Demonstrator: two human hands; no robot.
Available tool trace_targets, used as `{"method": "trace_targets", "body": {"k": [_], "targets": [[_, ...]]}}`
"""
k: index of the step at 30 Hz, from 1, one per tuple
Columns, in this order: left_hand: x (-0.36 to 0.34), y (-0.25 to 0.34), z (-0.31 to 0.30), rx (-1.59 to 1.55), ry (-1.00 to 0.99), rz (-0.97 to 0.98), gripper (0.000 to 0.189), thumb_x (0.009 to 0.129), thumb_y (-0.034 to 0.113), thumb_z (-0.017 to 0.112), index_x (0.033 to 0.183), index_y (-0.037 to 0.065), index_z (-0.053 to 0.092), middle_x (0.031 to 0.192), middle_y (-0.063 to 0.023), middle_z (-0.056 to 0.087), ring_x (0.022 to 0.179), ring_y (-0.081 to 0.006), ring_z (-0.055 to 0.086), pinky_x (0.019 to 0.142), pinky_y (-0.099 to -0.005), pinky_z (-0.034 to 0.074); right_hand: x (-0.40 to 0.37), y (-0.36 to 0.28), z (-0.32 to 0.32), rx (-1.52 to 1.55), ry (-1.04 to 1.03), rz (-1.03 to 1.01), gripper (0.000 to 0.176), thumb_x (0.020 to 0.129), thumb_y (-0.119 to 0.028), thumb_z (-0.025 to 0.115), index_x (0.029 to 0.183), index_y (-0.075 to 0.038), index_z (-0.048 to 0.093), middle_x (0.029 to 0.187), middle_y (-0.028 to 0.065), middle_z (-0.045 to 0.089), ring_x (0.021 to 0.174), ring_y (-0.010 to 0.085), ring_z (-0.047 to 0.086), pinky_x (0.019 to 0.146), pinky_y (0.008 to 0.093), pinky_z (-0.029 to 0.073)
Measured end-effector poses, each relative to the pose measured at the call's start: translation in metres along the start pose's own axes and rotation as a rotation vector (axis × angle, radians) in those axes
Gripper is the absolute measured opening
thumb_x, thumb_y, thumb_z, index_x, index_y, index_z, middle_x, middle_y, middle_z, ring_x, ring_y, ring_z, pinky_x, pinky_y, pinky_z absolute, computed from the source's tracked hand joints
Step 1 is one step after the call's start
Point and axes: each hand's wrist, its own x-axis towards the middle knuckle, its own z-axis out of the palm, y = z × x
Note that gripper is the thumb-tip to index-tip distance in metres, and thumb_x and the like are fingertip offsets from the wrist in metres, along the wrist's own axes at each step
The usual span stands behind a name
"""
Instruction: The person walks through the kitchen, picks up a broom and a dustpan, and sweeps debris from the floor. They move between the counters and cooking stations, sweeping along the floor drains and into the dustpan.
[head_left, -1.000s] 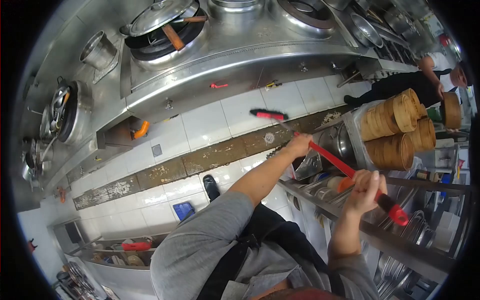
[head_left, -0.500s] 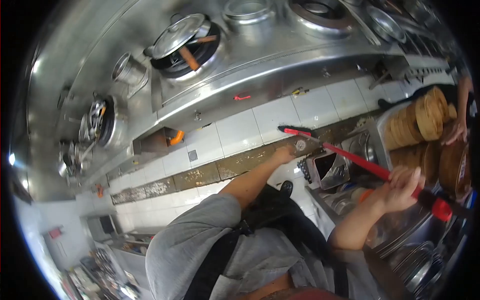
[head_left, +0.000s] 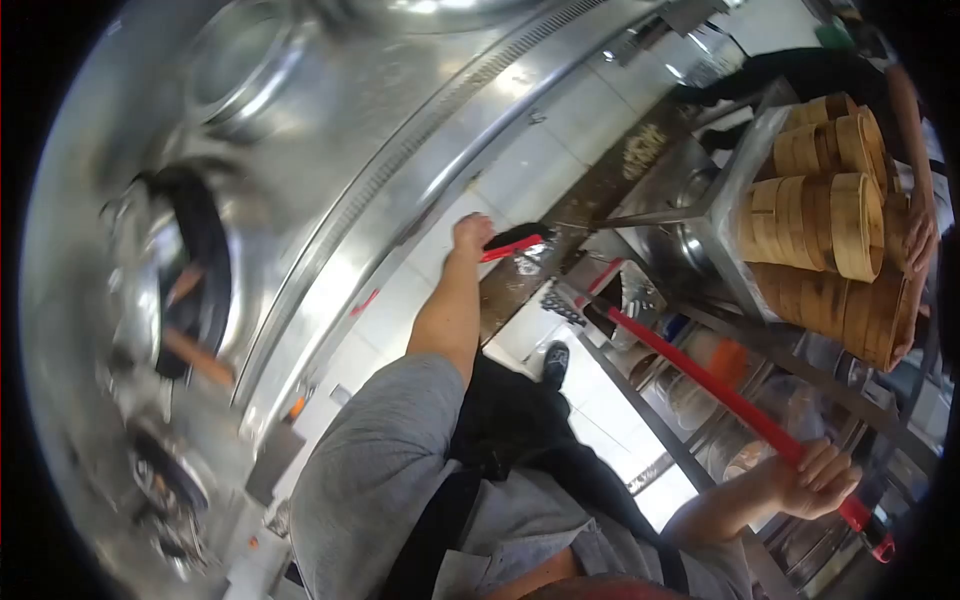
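Note:
My right hand [head_left: 815,482] is closed around the red pole [head_left: 710,385] near its lower-right end. The pole slants up and left over a metal rack. My left hand [head_left: 472,232] is stretched forward above the floor with its fingers curled. It is right beside a red brush head with black bristles [head_left: 512,246]; whether it touches the brush or holds anything is hidden. Between the brush head and the pole, the connection is hard to make out.
A steel cooking counter [head_left: 330,130] with woks runs along the left. At right, stacked bamboo steamers [head_left: 810,220] stand on a metal table [head_left: 735,225], with a co-worker's hand [head_left: 920,235] on them. Below, a rack [head_left: 640,400] holds containers. My shoe [head_left: 556,365] is on white tiles.
The view has turned and the counter looks closer. My left hand has moved forward to beside the brush head. My right hand, still on the pole, now sits lower in view.

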Motion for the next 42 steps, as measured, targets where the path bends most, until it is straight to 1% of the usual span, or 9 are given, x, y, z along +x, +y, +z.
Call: {"method": "trace_targets", "body": {"k": [4,11,27,31,32,34,35,38,42], "targets": [[0.093,-0.007,0.012,-0.392,0.385,-0.039,0.015,0.088,0.008,0.054,0.100,-0.001,0.052,0.088,-0.0166,0.058,0.064,-0.0255,0.060,0.062,-0.0391,0.058,0.006,0.023,0.041,-0.177,0.051,0.012,0.032,0.092,-0.017,0.045,0.063,-0.014,0.034,0.044,-0.0044,0.029,0.034,0.0063,0.028,0.038,0.0187,0.030],[0.199,-0.050,-0.043,-0.946,0.222,0.258,0.038,0.091,0.029,0.043,0.104,-0.005,0.055,0.100,-0.0180,0.061,0.090,-0.0321,0.062,0.079,-0.0407,0.056,0.033,0.063,0.089,-0.194,0.007,0.075,0.029,0.087,-0.013,0.046,0.061,-0.015,0.035,0.041,-0.0048,0.030,0.030,0.0052,0.028,0.036,0.0169,0.028],[0.138,-0.033,-0.033,-0.891,0.206,0.254,0.019,0.084,-0.004,0.052,0.101,-0.013,0.054,0.102,-0.0189,0.061,0.097,-0.0267,0.060,0.086,-0.0329,0.053,0.032,0.047,0.041,-0.221,0.111,0.100,0.032,0.088,-0.019,0.050,0.059,-0.016,0.037,0.040,-0.0054,0.033,0.030,0.0053,0.031,0.036,0.0163,0.030],[0.112,-0.034,-0.037,-0.223,0.028,0.222,0.029,0.086,0.008,0.055,0.110,-0.008,0.050,0.111,-0.0162,0.059,0.103,-0.0232,0.058,0.091,-0.0334,0.047,0.031,0.044,0.028,-0.219,0.107,0.058,0.028,0.089,-0.016,0.051,0.063,-0.014,0.039,0.045,-0.0051,0.032,0.033,0.0054,0.030,0.038,0.0187,0.029],[0.084,-0.030,-0.030,-0.377,-0.046,-0.084,0.028,0.087,0.005,0.055,0.113,-0.003,0.050,0.106,-0.0132,0.059,0.098,-0.0244,0.059,0.091,-0.0350,0.047,0.037,0.040,0.024,-0.168,-0.011,0.077,0.028,0.091,-0.016,0.050,0.065,-0.014,0.038,0.048,-0.0049,0.030,0.034,0.0066,0.026,0.039,0.0202,0.027],[0.006,-0.026,0.034,0.524,-0.216,0.097,0.025,0.083,0.006,0.059,0.106,0.008,0.051,0.097,-0.0061,0.053,0.095,-0.0177,0.055,0.085,-0.0303,0.047,0.059,0.032,0.028,-0.194,0.005,0.019,0.030,0.091,-0.013,0.049,0.064,-0.014,0.037,0.048,-0.0043,0.029,0.035,0.0071,0.023,0.040,0.0204,0.027],[-0.020,-0.033,0.059,0.548,-0.428,-0.007,0.037,0.078,0.004,0.063,0.113,0.008,0.051,0.103,-0.0067,0.054,0.101,-0.0177,0.053,0.086,-0.0324,0.046,0.071,0.029,0.037,-0.103,-0.012,0.015,0.030,0.090,-0.012,0.050,0.062,-0.014,0.037,0.047,-0.0039,0.028,0.036,0.0072,0.024,0.040,0.0205,0.026],[-0.159,-0.017,0.171,0.859,-1.117,0.583,0.077,0.071,0.007,0.071,0.137,0.002,0.031,0.139,-0.0165,0.035,0.131,-0.0288,0.033,0.106,-0.0394,0.029,0.098,-0.003,0.047,-0.004,-0.093,-0.032,0.033,0.089,-0.012,0.052,0.060,-0.014,0.036,0.047,-0.0034,0.028,0.037,0.0073,0.026,0.040,0.0204,0.027],[-0.207,-0.006,0.278,1.070,-0.878,1.050,0.063,0.072,0.013,0.069,0.124,-0.004,0.037,0.124,-0.0255,0.042,0.119,-0.0429,0.038,0.105,-0.0453,0.029,0.087,-0.005,0.083,-0.075,-0.040,-0.197,0.027,0.090,-0.021,0.054,0.066,-0.009,0.048,0.049,-0.0026,0.032,0.039,0.0072,0.029,0.042,0.0215,0.027]]}}
